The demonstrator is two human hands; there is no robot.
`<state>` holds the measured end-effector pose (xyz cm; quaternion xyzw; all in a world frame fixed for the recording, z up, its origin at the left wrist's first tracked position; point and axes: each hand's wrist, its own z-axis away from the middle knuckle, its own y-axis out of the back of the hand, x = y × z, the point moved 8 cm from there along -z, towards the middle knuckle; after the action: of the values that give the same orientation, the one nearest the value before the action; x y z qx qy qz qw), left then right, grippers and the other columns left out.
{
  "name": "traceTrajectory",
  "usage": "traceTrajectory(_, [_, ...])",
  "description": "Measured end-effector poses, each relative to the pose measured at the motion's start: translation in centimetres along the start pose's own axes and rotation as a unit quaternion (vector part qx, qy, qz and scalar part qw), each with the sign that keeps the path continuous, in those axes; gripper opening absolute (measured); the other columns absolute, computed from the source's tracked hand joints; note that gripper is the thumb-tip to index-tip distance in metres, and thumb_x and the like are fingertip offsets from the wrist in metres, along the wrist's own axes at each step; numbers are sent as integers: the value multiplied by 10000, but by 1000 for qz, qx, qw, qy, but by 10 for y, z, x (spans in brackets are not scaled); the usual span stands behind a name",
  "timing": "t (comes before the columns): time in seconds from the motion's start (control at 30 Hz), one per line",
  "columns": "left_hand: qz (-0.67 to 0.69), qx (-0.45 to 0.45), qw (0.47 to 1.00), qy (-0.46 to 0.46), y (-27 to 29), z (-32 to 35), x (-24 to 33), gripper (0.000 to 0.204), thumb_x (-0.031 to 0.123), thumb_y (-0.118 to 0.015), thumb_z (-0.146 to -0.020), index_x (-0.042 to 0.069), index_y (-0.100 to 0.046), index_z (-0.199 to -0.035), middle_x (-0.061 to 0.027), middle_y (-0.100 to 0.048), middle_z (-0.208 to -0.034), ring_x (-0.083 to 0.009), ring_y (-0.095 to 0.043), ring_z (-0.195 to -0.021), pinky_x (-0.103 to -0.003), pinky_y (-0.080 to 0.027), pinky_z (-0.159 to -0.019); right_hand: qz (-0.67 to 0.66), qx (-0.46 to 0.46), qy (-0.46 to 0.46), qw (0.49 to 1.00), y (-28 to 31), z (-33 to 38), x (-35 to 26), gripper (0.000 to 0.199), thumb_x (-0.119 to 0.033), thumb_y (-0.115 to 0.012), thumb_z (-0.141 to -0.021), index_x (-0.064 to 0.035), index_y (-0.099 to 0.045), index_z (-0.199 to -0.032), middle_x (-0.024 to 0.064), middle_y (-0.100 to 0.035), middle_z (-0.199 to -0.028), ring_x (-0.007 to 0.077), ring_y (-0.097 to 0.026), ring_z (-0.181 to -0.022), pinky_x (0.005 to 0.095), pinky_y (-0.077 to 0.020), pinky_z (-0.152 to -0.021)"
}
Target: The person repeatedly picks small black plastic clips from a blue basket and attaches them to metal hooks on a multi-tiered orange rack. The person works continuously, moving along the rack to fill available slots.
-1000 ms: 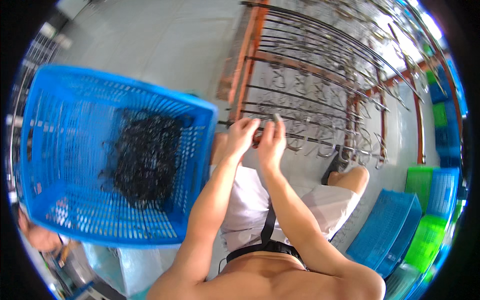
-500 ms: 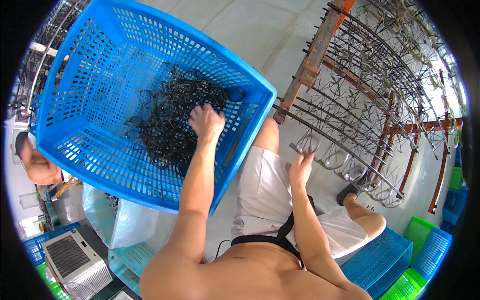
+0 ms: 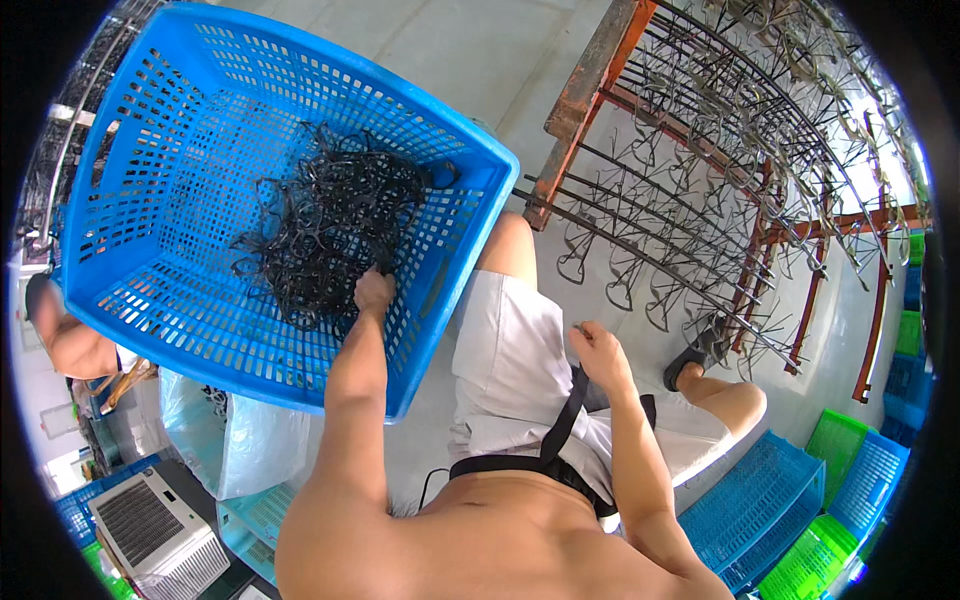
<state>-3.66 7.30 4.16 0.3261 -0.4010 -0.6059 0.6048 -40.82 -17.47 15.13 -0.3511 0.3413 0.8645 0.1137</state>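
In the head view, our left hand (image 3: 374, 292) touches the black pile (image 3: 335, 220), plenty lying loose in the basket (image 3: 507, 160); its grip we cannot tell. Our right hand (image 3: 603, 360) curls, contents unclear. Beyond it, wire loops (image 3: 659, 308) already hang from the rack (image 3: 592, 75), above grey floor (image 3: 470, 60); crates (image 3: 755, 505) stand right of it.

a blue basket (image 3: 215, 352) bears a tangle of black strips (image 3: 340, 225), heaped toward the right side of its perforated interior. to the right, a rusty orange rack (image 3: 590, 85) carries rows of hanging looped metal pieces (image 3: 690, 215). on the pale grey floor (image 3: 430, 60), at lower right, a blue crate (image 3: 750, 500) and green crates (image 3: 812, 565) stand close together; a dark shoe (image 3: 695, 358) rests near the rack.
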Motion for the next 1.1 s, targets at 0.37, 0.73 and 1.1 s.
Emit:
traceTrajectory(0.37, [682,-72,714,-143,144,113,20,247,73,-572,-839,30,-522,-1076,-108,-622,-846,-195,-621,-708,-317,-531,-651,-50,-97,297,949,-22,23,-138,316,-229,-599,-840,40,-596,-1006,170,-638,-808,257,-635,-758,330,-492,-706])
traceTrajectory(0.73, [748,-99,605,-256,159,279,159,227,29,-589,-817,29,-553,-1041,-104,-617,-891,-198,-622,-745,-295,-498,-636,-193,300,361,862,80,63,-145,514,-235,-613,-838,-7,-427,-1259,217,-413,-1232,371,-341,-1177,443,-315,-979])
traceTrajectory(1.1, [648,-459,517,-320,61,394,297,154,128,-492,-908,59,-541,-1037,-106,-608,-1067,-227,-586,-955,-363,-422,-917,-225,59,305,924,182,122,13,246,-186,-543,-905,-21,-588,-1082,175,-619,-777,288,-605,-699,359,-487,-667])
